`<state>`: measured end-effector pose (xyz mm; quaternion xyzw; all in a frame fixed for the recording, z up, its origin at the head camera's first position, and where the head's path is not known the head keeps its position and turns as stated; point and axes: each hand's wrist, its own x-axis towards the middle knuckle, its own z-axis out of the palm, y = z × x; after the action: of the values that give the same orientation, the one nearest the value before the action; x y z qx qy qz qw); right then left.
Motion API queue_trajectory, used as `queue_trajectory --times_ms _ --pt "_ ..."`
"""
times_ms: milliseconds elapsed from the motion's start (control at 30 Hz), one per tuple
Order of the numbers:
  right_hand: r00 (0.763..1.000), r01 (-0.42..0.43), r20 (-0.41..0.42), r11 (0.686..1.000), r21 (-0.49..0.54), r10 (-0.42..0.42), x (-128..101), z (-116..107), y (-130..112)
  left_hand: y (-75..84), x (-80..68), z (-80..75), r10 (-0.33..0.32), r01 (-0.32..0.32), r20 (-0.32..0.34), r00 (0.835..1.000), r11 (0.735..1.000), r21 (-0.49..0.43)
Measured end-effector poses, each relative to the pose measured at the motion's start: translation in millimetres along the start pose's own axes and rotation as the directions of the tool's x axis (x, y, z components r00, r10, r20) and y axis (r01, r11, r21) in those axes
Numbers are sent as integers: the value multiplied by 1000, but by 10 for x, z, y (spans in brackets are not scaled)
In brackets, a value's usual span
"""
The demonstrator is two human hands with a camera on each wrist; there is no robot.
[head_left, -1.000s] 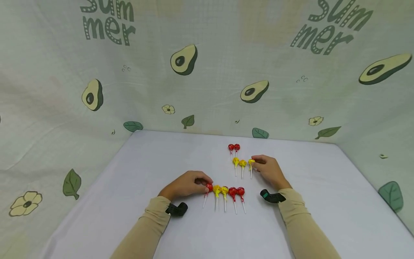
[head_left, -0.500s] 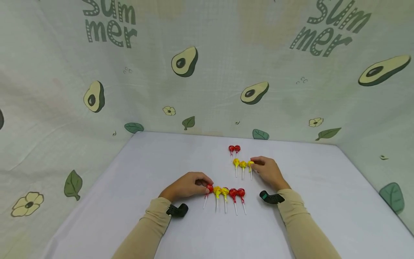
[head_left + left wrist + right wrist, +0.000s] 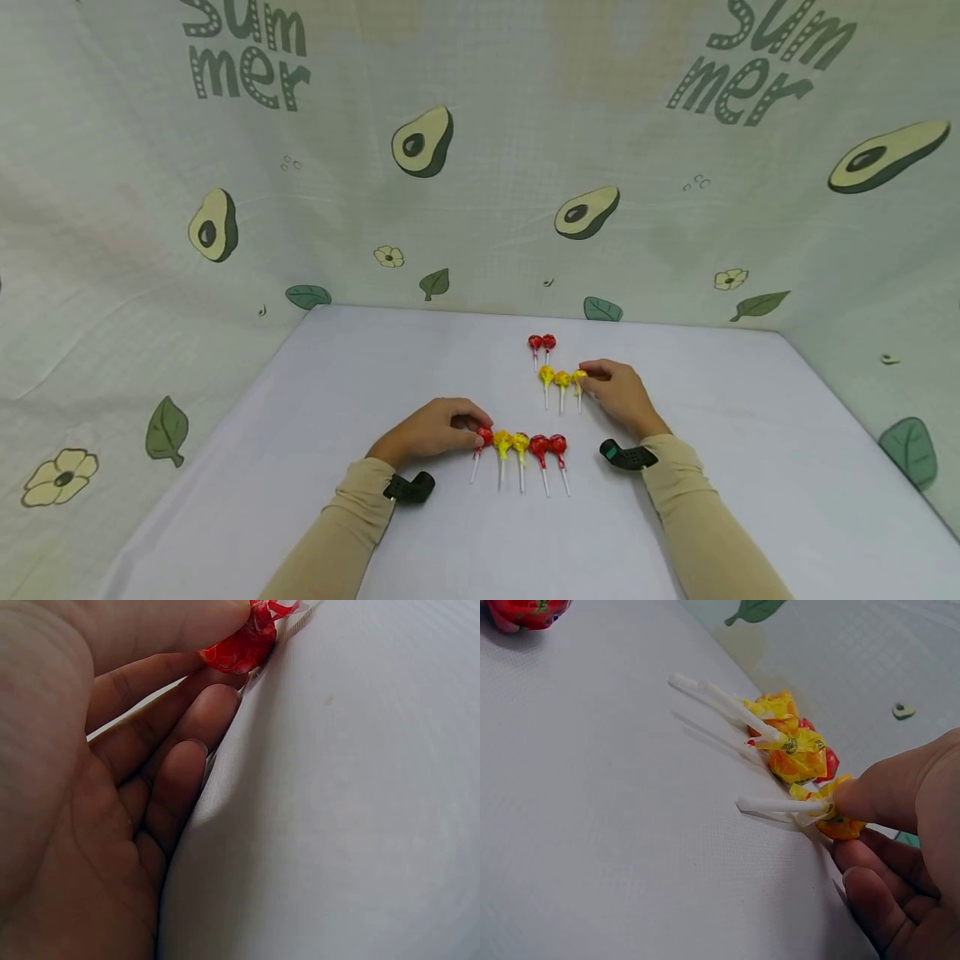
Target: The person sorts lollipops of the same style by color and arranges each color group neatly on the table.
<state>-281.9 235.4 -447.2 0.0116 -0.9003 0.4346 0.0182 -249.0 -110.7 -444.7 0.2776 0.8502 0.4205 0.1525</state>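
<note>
On the smooth white tablecloth [image 3: 337, 392], the left hand [image 3: 431, 429] is pinching the crinkly wrapped head of a red lollipop [image 3: 485, 436] at the left end of the near row. Farther back, the right hand [image 3: 618, 396] is pinching a round yellow lollipop [image 3: 578, 377], rightmost of three lying side by side, thin white sticks pointing toward the person.

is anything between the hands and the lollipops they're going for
No. The left hand already pinches the red lollipop at the near row's left end, and the right hand pinches the rightmost yellow lollipop.
</note>
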Motion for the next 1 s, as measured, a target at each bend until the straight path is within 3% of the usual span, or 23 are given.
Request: queue_trajectory --times_ms 1000 --pt "999 33 -29 999 -33 -34 -5 -5 7 1 16 -13 -8 8 -1 1000 1000 2"
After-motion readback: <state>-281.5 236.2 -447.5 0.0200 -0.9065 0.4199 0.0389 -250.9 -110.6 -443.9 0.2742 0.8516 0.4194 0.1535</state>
